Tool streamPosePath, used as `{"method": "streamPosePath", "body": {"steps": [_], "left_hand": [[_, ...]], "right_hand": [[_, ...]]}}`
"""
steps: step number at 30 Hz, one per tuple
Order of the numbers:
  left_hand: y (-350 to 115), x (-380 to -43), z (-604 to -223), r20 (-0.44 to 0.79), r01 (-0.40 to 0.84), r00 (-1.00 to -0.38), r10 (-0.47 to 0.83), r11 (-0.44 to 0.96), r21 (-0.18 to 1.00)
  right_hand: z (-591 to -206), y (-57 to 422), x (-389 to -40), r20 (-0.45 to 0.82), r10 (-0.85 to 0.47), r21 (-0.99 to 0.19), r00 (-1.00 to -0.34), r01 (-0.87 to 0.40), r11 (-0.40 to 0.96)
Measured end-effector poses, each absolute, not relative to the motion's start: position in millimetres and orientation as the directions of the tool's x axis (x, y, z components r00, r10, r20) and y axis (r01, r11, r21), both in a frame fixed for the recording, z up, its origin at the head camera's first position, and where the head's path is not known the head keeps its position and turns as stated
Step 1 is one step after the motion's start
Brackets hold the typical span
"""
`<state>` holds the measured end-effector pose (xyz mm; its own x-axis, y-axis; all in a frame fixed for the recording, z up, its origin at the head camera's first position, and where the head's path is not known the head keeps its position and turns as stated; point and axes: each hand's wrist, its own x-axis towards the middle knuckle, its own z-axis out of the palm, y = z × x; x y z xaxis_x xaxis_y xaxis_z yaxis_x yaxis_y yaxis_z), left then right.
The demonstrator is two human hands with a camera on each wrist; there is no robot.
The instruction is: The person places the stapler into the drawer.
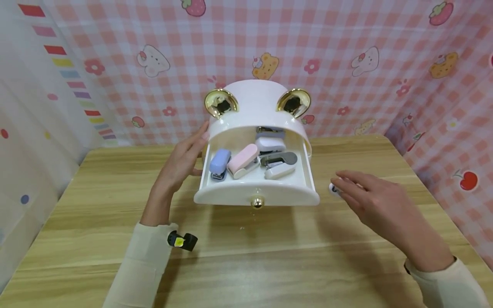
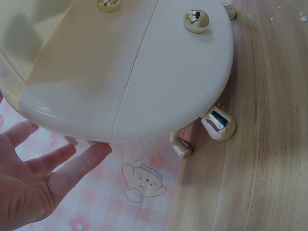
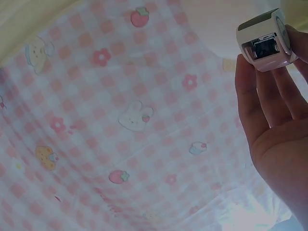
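Note:
A white rounded drawer box [image 1: 256, 92] has its drawer [image 1: 215, 194] pulled out. In the drawer lie several mini staplers: a blue one [image 1: 221, 161], a pink one [image 1: 243, 159], a grey and white one [image 1: 279, 164], a white one [image 1: 270, 144] and another behind it. My left hand [image 1: 182, 161] rests against the box's left side, its fingers [image 2: 79, 163] fairly straight. Right of the drawer, my right hand [image 1: 379, 205] pinches a small white stapler [image 3: 265, 45] between thumb and fingers. The head view shows only a sliver of that stapler; the right wrist view shows its opening facing the camera.
Two gold ears [image 1: 293, 103] stick out from the box top, and a gold knob [image 1: 257, 202] sits on the drawer front. Gold feet [image 2: 219, 123] hold the box above the wooden table [image 1: 246, 273]. A pink checked cloth [image 1: 327, 38] hangs behind.

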<state>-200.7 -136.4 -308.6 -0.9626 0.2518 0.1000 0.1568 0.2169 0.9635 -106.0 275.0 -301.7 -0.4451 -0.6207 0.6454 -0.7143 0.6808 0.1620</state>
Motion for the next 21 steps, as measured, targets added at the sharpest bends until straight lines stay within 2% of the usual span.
{"method": "streamPosePath", "body": {"steps": [6, 15, 21], "left_hand": [[-136.7, -201.0, -309.1, 0.094, 0.149, -0.962, 0.256, 0.205, 0.967], [-136.5, -200.8, -308.7, 0.102, 0.155, -0.961, 0.256, 0.197, 0.968], [-137.1, -200.5, -308.7, 0.104, 0.159, -0.961, 0.258, 0.202, 0.966]], "right_hand": [[-276.0, 274.9, -108.3, 0.669, -0.612, 0.193, -0.421, -0.698, 0.69], [-245.4, 255.0, -106.8, 0.612, -0.668, 0.261, -0.424, -0.689, 0.676], [-232.9, 238.6, -109.8, 0.622, -0.686, 0.262, -0.377, -0.726, 0.637]]}}
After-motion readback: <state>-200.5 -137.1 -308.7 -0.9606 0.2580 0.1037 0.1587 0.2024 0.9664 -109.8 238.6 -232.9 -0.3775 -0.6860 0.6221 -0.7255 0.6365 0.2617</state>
